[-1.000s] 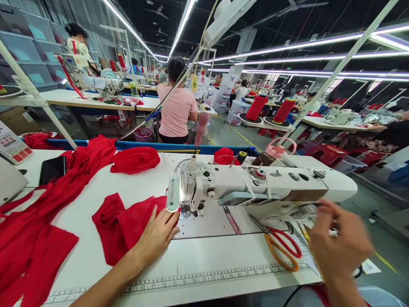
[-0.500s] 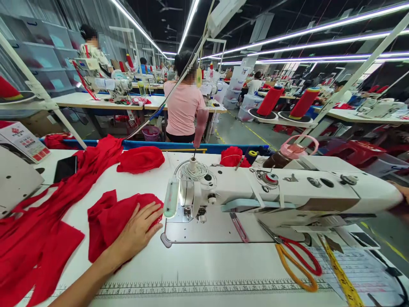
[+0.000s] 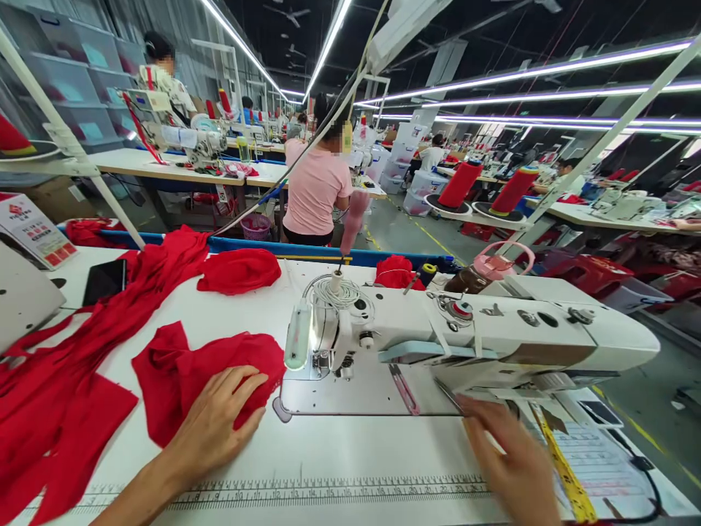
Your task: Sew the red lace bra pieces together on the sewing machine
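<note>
My left hand (image 3: 222, 416) lies on a piece of red fabric (image 3: 164, 380) left of the sewing machine, fingers loosely spread and thumb apart, pressing on it from above. The fabric's right edge reaches the machine's metal bed plate (image 3: 339, 398), near the needle area. On the right, my right hand (image 3: 509, 453) is smeared by motion over the scissors. Only the scissor blades (image 3: 447, 394) show beyond its fingertips; the handles are hidden behind the hand, and I cannot tell whether the fingers grip them. Small pink-handled thread snips (image 3: 404, 389) lie on the bed plate.
The white sewing machine (image 3: 515, 321) spans the table's right half. More red fabric (image 3: 66, 409) is heaped on the left, beside a phone (image 3: 105, 283). A yellow tape measure (image 3: 564, 467) and papers lie at the right. A person in pink (image 3: 318, 190) sits ahead.
My right hand has come from the machine's far right end to the scissors. My left hand has slid slightly left and nearer, its fingers more bent. The view has shifted a little.
</note>
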`<state>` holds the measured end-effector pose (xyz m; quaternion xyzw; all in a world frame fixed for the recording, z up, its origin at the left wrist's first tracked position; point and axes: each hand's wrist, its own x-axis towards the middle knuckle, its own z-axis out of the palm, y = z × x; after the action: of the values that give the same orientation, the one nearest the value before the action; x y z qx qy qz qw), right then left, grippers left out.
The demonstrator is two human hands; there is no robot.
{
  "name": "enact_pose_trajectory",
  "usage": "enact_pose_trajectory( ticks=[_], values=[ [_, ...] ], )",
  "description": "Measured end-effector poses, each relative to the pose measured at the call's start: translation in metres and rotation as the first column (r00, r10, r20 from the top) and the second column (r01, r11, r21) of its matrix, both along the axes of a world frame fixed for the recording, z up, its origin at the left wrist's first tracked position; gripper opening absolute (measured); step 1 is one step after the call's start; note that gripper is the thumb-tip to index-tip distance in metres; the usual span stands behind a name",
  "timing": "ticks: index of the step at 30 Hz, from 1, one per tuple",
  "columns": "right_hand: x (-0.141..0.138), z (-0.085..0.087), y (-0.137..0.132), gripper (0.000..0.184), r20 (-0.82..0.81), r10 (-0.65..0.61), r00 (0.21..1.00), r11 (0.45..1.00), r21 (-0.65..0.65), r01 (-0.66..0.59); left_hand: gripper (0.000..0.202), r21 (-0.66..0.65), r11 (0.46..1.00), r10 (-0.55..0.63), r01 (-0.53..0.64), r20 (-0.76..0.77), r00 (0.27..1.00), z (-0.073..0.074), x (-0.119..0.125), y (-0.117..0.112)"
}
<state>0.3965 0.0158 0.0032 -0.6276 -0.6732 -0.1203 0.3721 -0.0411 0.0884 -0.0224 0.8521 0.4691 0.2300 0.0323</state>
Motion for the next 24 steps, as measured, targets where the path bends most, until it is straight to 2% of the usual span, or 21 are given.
enact_pose_trajectory(
  ticks=[1, 3, 6, 9, 11, 13, 15, 18, 21, 24],
  values=[
    [-0.019, -0.014, 0.005, 0.03, 0.048, 0.078, 0.996, 0.997, -0.021, -0.077, 0.035, 0.006, 1.0, 0.014, -0.014, -0.006, 1.0, 0.0, -0.001, -0.001],
    [-0.047, -0.037, 0.02, 0.03, 0.144, 0.085, 0.986, 0.996, -0.026, -0.083, 0.032, 0.009, 0.999, 0.039, -0.039, -0.018, 0.999, 0.0, -0.002, -0.003],
    [-0.06, -0.05, 0.041, 0.031, 0.301, 0.029, 0.953, 0.999, 0.004, -0.032, 0.03, 0.015, 0.997, 0.074, -0.074, 0.001, 0.997, -0.003, -0.004, -0.006],
    [-0.063, -0.049, 0.043, 0.032, 0.458, -0.04, 0.888, 0.999, 0.011, 0.039, 0.03, 0.037, 0.993, 0.108, -0.109, 0.04, 0.993, -0.009, -0.009, -0.011],
    [-0.076, -0.045, 0.035, 0.03, 0.493, -0.037, 0.869, 0.999, -0.016, 0.052, 0.029, 0.056, 0.991, 0.118, -0.121, 0.055, 0.992, -0.013, -0.013, -0.014],
    [-0.102, -0.042, 0.028, 0.029, 0.467, 0.033, 0.883, 0.997, -0.082, 0.006, 0.029, 0.068, 0.99, 0.122, -0.126, 0.066, 0.99, -0.017, -0.016, -0.015],
    [-0.137, -0.04, 0.028, 0.026, 0.426, 0.129, 0.896, 0.977, -0.208, -0.042, 0.029, 0.078, 0.989, 0.12, -0.126, 0.076, 0.99, -0.02, -0.018, -0.015],
    [-0.186, -0.039, 0.044, 0.006, 0.407, 0.189, 0.894, 0.91, -0.414, -0.004, 0.029, 0.105, 0.987, 0.116, -0.125, 0.084, 0.99, -0.023, -0.02, -0.013],
    [-0.217, -0.041, 0.069, 0.006, 0.398, 0.192, 0.897, 0.891, -0.454, 0.01, 0.029, 0.123, 0.984, 0.116, -0.127, 0.087, 0.989, -0.025, -0.019, -0.013],
    [-0.23, -0.044, 0.082, 0.007, 0.376, 0.199, 0.905, 0.895, -0.446, -0.012, 0.029, 0.116, 0.984, 0.123, -0.134, 0.096, 0.988, -0.027, -0.019, -0.015]
  ],
)
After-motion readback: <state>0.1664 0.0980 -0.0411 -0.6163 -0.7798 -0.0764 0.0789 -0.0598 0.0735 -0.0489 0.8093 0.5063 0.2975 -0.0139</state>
